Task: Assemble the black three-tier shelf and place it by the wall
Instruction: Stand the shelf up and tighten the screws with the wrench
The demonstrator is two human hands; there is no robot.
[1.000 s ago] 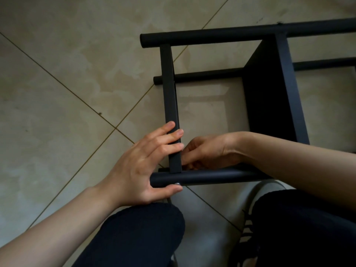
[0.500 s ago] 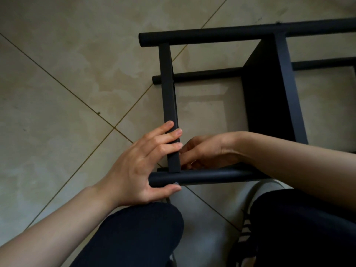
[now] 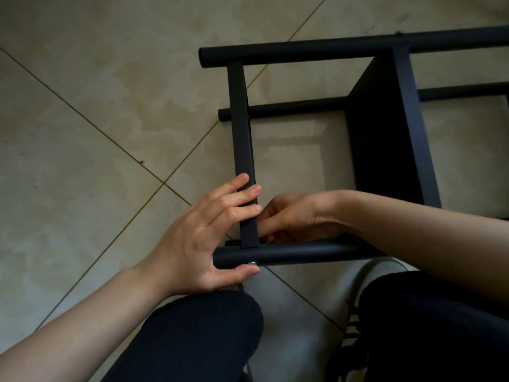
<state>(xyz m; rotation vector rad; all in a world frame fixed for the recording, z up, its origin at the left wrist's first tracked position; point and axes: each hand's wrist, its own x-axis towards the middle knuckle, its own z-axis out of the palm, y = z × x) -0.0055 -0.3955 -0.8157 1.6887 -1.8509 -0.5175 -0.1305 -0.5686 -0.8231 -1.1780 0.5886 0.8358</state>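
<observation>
Beige tiled floor [image 3: 82, 133], dark trousers [image 3: 192, 340], striped shoe [image 3: 351, 334]

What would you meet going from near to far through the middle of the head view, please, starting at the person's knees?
Left knee → near round tube with a silver screw head → flat crossbar, running away from the viewer → thinner round tube → far round tube → tiled floor.
</observation>
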